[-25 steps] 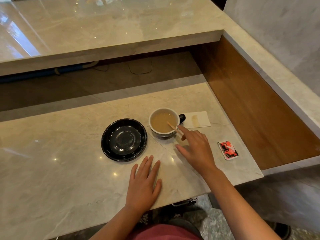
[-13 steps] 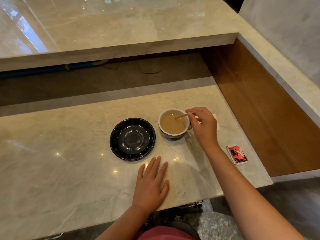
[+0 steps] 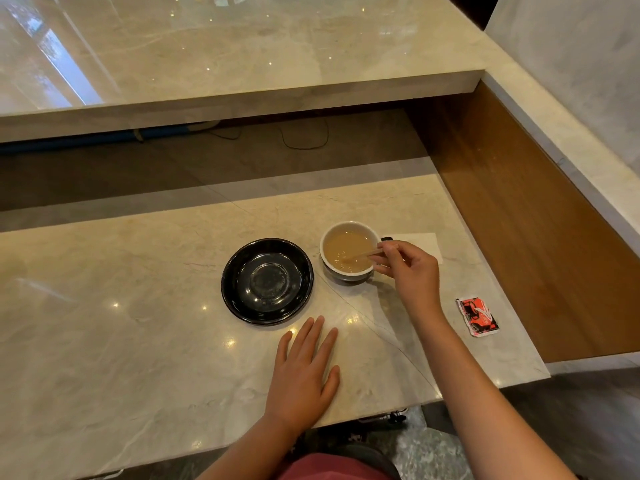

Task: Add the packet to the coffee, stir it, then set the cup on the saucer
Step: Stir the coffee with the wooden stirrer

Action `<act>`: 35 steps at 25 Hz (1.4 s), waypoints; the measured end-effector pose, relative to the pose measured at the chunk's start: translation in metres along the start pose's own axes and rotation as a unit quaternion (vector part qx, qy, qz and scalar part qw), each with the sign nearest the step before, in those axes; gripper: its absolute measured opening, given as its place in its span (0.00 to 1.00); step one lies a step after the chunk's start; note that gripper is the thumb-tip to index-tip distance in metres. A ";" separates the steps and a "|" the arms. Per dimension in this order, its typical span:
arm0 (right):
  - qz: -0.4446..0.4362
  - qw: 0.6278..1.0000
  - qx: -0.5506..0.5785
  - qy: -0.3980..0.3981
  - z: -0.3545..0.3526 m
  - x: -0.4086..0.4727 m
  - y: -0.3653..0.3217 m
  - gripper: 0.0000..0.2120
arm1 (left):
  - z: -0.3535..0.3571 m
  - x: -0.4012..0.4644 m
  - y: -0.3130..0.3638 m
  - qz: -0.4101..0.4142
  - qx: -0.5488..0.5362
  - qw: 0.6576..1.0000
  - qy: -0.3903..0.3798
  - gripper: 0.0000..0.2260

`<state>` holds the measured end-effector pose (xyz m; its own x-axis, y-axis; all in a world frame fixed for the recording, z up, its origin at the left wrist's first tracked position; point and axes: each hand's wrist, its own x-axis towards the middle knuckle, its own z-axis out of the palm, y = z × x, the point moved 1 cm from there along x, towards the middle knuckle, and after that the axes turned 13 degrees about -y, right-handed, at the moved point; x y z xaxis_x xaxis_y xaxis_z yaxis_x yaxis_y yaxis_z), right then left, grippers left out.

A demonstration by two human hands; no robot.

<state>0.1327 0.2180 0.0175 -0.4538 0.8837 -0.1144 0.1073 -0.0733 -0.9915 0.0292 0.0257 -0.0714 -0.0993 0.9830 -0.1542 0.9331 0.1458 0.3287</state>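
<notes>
A white cup [image 3: 349,273] of light brown coffee stands on the marble counter, just right of an empty black saucer [image 3: 267,281]. My right hand [image 3: 410,271] pinches a thin wooden stir stick [image 3: 360,253] whose tip is in the coffee. The hand hides most of the cup's dark handle. My left hand [image 3: 304,372] lies flat on the counter, fingers spread, in front of the saucer and holding nothing. A red and black packet [image 3: 477,317] lies on the counter to the right, near the edge.
A white napkin [image 3: 424,244] lies behind my right hand. The marble counter [image 3: 121,341] ends close to my body and at the right, where a wooden panel [image 3: 519,220] drops away. A raised marble ledge [image 3: 242,64] runs along the back.
My right hand went from reaching for the stick at the cup's front rim to pinching it at the right side of the cup; the stick's tip has swung within the coffee. The left hand stayed flat.
</notes>
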 end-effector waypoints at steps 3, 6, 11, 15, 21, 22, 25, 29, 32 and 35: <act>-0.022 0.999 0.003 0.042 0.009 0.003 0.001 0.08 | 0.000 -0.001 0.000 -0.001 0.000 1.000 0.000 0.24; -0.047 0.996 -0.047 0.066 0.007 0.004 0.002 0.08 | -0.001 0.000 0.000 0.001 -0.003 1.000 0.003 0.24; -0.157 0.951 -0.260 0.055 -0.007 -0.001 -0.006 0.08 | -0.001 0.000 0.000 0.001 -0.002 1.000 0.005 0.24; -0.205 0.902 -0.380 -0.010 -0.008 -0.003 -0.016 0.05 | 0.000 -0.001 0.000 0.001 -0.003 1.000 0.003 0.24; -0.112 0.947 -0.300 -0.023 -0.007 0.006 -0.028 0.08 | 0.000 0.000 0.000 -0.002 -0.002 1.000 0.000 0.24; -0.091 0.958 -0.271 -0.022 -0.005 0.008 -0.027 0.09 | 0.000 0.000 0.000 -0.002 -0.002 1.000 -0.001 0.24; -0.021 0.990 -0.137 -0.002 0.002 0.010 -0.020 0.09 | 0.000 -0.001 -0.001 -0.003 -0.004 1.000 -0.001 0.24; 0.031 0.996 0.041 0.069 0.012 0.009 -0.006 0.07 | 0.000 -0.001 -0.001 0.001 -0.006 1.000 0.006 0.24; 0.007 0.995 0.001 0.099 0.012 0.006 0.000 0.09 | -0.001 0.000 -0.001 0.002 -0.004 1.000 0.006 0.24; -0.029 0.991 -0.087 0.098 0.004 0.004 -0.003 0.08 | -0.001 -0.001 0.000 0.001 -0.002 1.000 0.004 0.24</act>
<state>0.1274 0.2198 0.0196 -0.2843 0.9584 -0.0259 0.2449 0.0465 -0.9684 0.0287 0.0250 -0.0709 -0.0996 0.9844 -0.1451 0.9319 0.1434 0.3332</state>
